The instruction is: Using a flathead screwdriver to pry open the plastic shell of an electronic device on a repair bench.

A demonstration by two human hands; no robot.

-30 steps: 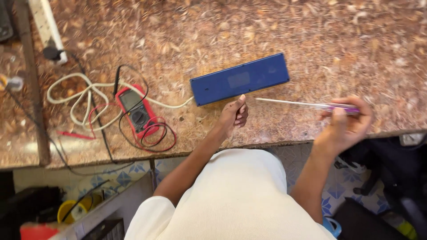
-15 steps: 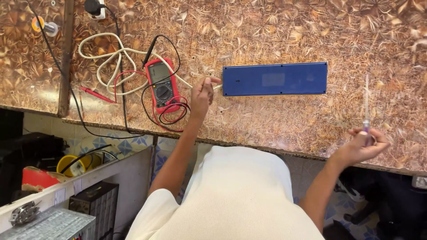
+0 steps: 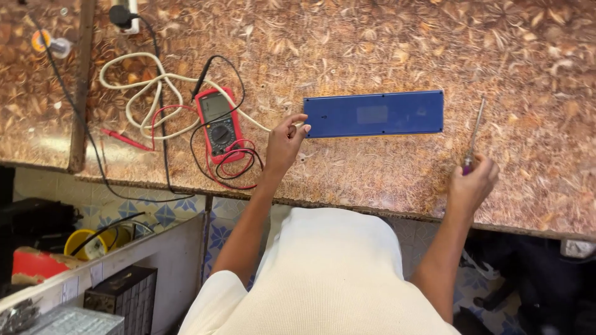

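Observation:
A long flat blue panel (image 3: pixel 374 113) lies on the brown patterned worktop (image 3: pixel 385 49). My left hand (image 3: pixel 284 141) rests at its left end, fingers curled, fingertips touching the white cable (image 3: pixel 144 87) right by the panel's edge. My right hand (image 3: pixel 473 182) is closed around the handle of a screwdriver (image 3: pixel 474 131), whose thin metal shaft points away from me, just right of the panel. A red multimeter (image 3: pixel 216 122) with red and black leads sits left of my left hand.
A red probe (image 3: pixel 125 139) lies left of the meter. A plug in a white socket (image 3: pixel 124 17) sits at the far edge. Below the worktop are a yellow tub (image 3: pixel 90 244), a dark box (image 3: pixel 121 294) and patterned floor tiles.
The view shifted, so everything sits a little further right. My right hand has drawn the screwdriver closer to the panel. My left hand stays at the panel's left end.

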